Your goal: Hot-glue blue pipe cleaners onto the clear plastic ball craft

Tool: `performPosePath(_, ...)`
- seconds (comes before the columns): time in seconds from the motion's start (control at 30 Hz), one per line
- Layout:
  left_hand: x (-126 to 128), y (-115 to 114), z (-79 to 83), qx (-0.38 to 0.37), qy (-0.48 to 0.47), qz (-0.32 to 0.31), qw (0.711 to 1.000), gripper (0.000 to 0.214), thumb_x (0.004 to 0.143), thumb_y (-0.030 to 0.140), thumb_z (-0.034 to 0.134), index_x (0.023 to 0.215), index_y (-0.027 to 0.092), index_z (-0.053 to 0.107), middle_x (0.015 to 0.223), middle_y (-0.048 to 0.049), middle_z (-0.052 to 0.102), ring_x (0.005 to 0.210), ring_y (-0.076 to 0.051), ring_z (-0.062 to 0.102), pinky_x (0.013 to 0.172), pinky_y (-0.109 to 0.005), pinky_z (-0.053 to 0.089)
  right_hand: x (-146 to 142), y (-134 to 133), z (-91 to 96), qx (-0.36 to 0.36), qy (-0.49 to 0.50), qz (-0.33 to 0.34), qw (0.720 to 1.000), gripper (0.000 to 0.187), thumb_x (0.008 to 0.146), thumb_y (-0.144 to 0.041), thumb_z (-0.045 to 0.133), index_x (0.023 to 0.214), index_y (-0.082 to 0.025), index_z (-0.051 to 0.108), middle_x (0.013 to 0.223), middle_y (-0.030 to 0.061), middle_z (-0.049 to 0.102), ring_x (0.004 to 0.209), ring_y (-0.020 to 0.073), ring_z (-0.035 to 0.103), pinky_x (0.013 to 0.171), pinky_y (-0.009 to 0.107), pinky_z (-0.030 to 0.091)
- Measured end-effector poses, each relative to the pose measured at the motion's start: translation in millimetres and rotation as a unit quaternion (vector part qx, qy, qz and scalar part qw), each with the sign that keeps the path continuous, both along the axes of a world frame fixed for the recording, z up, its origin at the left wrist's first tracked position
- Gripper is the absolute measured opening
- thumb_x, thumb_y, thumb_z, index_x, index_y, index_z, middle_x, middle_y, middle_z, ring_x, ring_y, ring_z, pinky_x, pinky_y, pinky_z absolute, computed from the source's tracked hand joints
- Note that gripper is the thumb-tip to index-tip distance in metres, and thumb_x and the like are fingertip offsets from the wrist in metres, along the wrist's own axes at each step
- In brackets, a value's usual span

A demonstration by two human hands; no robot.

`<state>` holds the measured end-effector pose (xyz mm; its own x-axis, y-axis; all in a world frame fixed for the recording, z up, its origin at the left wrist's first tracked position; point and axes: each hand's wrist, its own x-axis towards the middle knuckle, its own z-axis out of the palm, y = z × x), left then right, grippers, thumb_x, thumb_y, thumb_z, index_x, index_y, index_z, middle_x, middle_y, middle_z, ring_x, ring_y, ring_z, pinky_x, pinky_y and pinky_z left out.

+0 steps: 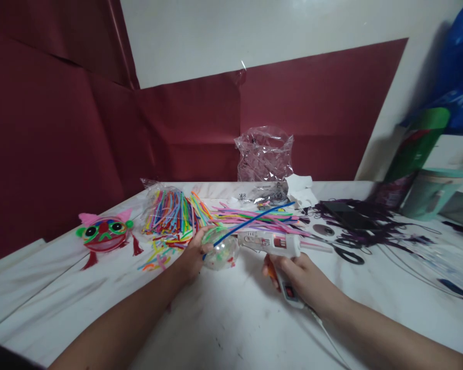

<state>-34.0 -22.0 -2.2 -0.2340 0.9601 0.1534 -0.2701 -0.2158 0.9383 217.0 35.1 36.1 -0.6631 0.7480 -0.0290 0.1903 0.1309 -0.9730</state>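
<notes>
My left hand (193,255) is closed around a clear plastic ball (220,249) with coloured bits inside. A blue pipe cleaner (254,220) rises from the ball toward the upper right. My right hand (297,275) grips a white hot glue gun (272,242) by its handle. The gun's nozzle points left at the ball, almost touching it. Both hands are above the white table (231,318).
Piles of coloured pipe cleaners (173,211) lie behind the hands. A red craft face with pink ears (105,234) sits at the left. Black scissors (345,252), dark purple pipe cleaners (366,221), a crumpled clear bag (264,153) and containers (432,192) stand to the right and back.
</notes>
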Motion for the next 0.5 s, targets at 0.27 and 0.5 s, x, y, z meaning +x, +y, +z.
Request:
performPosePath(0.27,1.0,-1.2,0.8,-0.003,0.006,0.004,1.0,0.065,0.059,0.015,0.063,0.123,0.023,0.053,0.105,-0.0057,0.066,0.092,-0.024,0.061,0.076,-0.031,0.047,1.0,-2.7,0.6,0.005,-0.007,0.001,1.0,0.042,0.08,-0.047,0.041,0.063,-0.015,0.062,0.049,-0.0002,0.052,0.045,0.0113,0.045,0.047,0.024,0.034)
performPosePath(0.5,4.2,-2.8,3.6,-0.025,0.03,0.019,0.999,0.066,0.06,0.017,0.062,0.125,0.022,0.05,0.102,-0.0057,0.066,0.086,-0.023,0.061,0.073,-0.031,0.045,0.8,-14.7,1.0,0.015,-0.016,0.032,0.999,0.042,0.078,-0.049,0.042,0.063,-0.015,0.062,0.05,-0.0007,0.051,0.046,0.0112,0.044,0.046,0.023,0.033)
